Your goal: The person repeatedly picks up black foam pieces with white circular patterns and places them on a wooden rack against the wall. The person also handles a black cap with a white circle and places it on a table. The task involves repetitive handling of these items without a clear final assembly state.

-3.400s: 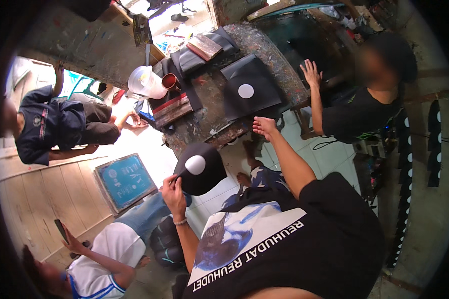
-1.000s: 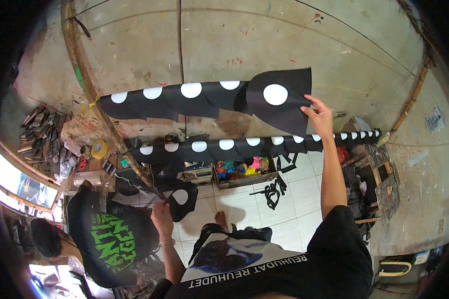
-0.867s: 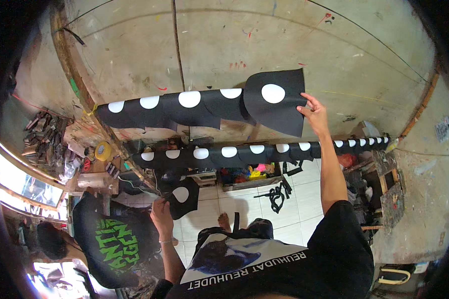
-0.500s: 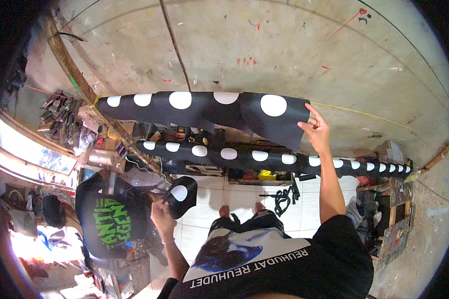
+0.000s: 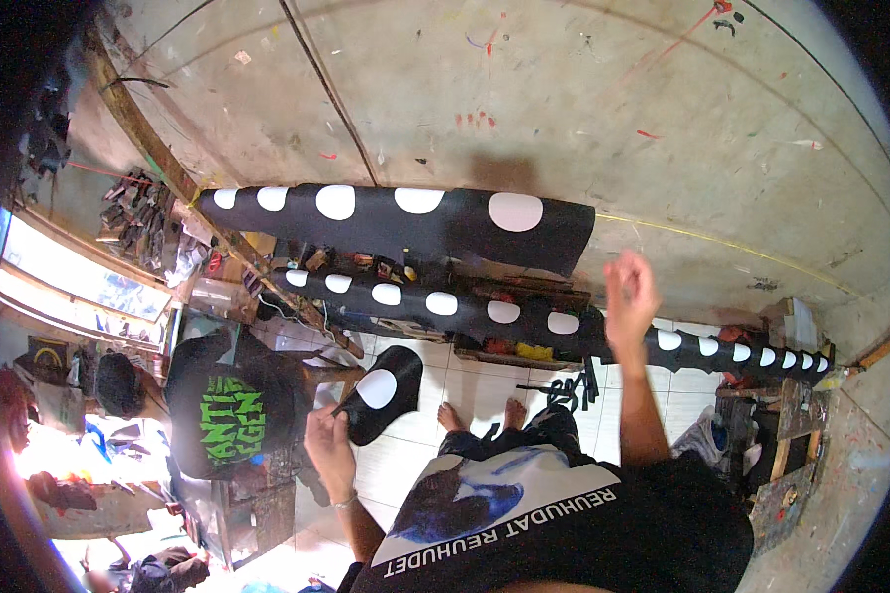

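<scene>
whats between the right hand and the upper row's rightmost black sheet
Only bare wall shows between the right hand and black sheet, in the head view.

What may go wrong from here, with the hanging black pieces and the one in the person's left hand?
1. The upper row's rightmost black piece hangs at the yellow line with no clip visible, and the right hand is not touching it; it might slip off.
2. The left hand holds a second black piece by one edge, so it might bend or drop.
3. The hanging pieces overlap; any wet surface, which I cannot judge, might smear.
</scene>
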A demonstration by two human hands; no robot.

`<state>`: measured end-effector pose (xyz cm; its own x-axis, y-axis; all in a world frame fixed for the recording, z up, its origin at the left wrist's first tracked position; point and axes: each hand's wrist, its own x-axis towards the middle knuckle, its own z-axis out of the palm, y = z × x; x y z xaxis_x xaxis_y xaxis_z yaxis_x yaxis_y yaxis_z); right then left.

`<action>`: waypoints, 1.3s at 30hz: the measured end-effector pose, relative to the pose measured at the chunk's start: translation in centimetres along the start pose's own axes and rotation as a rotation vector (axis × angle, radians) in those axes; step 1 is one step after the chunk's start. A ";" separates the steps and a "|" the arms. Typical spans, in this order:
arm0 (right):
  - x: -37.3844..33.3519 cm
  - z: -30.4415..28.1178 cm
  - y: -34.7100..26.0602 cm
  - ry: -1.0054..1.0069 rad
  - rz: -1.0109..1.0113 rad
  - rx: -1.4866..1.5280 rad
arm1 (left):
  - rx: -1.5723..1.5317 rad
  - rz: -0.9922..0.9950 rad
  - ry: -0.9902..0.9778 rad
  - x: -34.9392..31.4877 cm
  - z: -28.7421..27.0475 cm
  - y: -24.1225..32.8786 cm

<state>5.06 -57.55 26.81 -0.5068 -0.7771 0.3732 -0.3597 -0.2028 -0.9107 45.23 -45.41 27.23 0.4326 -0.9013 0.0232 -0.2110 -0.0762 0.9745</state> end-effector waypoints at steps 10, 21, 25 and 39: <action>-3.5 0.4 -2.0 -0.855 0.285 0.321 | 0.027 0.216 -0.339 3.2 6.2 12.1; 6.2 -9.4 -3.0 -0.137 0.283 0.544 | -0.276 0.516 -0.718 8.5 27.3 13.5; 5.8 -8.1 0.9 -0.118 0.329 0.592 | -0.030 0.504 -0.502 7.2 24.5 8.2; 5.1 -8.6 4.7 0.054 0.282 0.392 | 1.105 0.130 -0.863 -7.6 1.8 -37.9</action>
<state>-5.92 -57.36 25.94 -0.5860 -0.8039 0.1016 0.1141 -0.2060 -0.9719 48.38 -36.39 -10.29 -0.2240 -0.8712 -0.4368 -0.9516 0.0986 0.2912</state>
